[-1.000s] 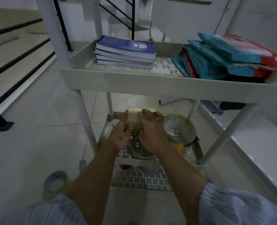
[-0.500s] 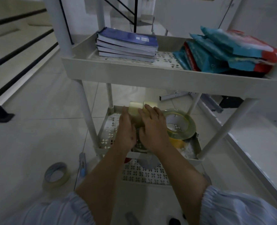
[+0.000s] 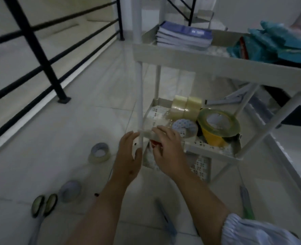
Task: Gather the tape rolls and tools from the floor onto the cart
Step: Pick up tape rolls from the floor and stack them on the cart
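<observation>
head view – blurred right hand (image 3: 169, 151) hides, perhaps, something red on cart (image 3: 211, 149).

No legible text, white label on top blue book (image 3: 185, 30) too blurred to read

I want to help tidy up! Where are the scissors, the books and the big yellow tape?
scissors (image 3: 43, 205): head view, on the black handle loops.
books (image 3: 184, 35): head view, on the top blue cover.
big yellow tape (image 3: 218, 127): head view, on its upper rim.
</observation>
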Tool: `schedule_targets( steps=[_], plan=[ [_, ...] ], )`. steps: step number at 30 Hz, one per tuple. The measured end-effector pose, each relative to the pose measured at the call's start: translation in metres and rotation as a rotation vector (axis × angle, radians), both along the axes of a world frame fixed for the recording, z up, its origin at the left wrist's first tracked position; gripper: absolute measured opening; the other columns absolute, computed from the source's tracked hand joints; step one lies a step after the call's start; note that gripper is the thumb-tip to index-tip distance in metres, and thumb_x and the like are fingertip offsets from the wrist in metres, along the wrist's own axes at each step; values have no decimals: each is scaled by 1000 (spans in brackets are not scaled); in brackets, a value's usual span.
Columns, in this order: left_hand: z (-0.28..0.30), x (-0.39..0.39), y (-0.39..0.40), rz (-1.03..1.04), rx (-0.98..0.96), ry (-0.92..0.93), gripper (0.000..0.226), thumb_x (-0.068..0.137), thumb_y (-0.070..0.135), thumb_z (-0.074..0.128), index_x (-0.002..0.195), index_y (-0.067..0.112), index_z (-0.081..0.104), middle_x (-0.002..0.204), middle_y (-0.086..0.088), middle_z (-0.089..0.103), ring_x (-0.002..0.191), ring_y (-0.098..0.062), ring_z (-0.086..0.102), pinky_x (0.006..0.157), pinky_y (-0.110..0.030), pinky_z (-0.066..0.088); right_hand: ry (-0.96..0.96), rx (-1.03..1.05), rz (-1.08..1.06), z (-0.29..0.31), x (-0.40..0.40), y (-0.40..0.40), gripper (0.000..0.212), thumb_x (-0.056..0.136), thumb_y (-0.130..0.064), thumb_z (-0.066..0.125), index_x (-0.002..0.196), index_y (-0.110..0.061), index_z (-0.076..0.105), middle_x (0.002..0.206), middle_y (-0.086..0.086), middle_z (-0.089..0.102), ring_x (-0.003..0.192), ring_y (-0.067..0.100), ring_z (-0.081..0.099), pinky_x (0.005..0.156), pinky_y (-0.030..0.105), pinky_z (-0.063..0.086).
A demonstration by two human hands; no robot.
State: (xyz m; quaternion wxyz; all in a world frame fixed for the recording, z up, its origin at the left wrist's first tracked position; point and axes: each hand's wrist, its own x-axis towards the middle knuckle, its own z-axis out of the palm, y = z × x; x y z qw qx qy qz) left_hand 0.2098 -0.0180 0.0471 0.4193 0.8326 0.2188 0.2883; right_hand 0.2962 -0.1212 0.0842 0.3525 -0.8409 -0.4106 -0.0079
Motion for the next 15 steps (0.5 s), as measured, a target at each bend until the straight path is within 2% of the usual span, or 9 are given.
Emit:
schedule_targets(
  steps=[2,4,6,8,11,13,15],
  plan=[
    [-10,-29,2,55,-1,38,38,87,16,48,123,4,47,129,-8,46,121,-27,45,104,-43,38,27,-28,75,-11,-20,4,48,79,-7,45,127,-6,47,133,15,47,125,33,34,106,35,25],
    [-18,-54,7,96,-5,51,39,86,11,49,123,3,46,121,0,43,116,-25,46,98,-41,41,62,-53,138,-22,-36,12,50,80,-3,47,130,-7,44,135,13,45,127,31,33,105,29,22],
    [-25,-76,18,145,-35,71,40,87,12,49,126,3,43,124,-3,44,118,-26,45,97,-38,39,85,-76,183,-31,-49,23,52,82,0,48,132,-7,40,137,13,42,127,30,31,101,22,18],
    [-32,-93,33,189,-107,109,41,90,8,48,130,4,39,134,-12,43,123,-28,42,102,-41,37,118,-86,191,-37,-59,37,50,83,1,48,132,-5,39,135,15,43,125,31,33,96,15,14],
    [-40,-112,63,193,-181,141,44,92,11,45,134,8,33,140,-12,37,123,-18,36,106,-37,32,173,-95,186,-44,-72,64,51,87,1,47,136,-1,33,135,18,43,126,31,33,92,5,6],
    [-45,-120,84,175,-197,162,44,92,8,45,134,7,32,140,-13,36,125,-20,37,103,-30,30,221,-103,169,-50,-80,87,51,89,-2,46,137,-4,29,140,16,38,130,28,30,96,7,4],
    [-50,-124,105,155,-204,195,46,91,17,45,134,5,31,140,-15,36,125,-20,36,100,-26,28,255,-104,139,-61,-82,112,52,90,-4,47,138,-7,29,144,15,35,133,27,28,103,16,9]
  ],
)
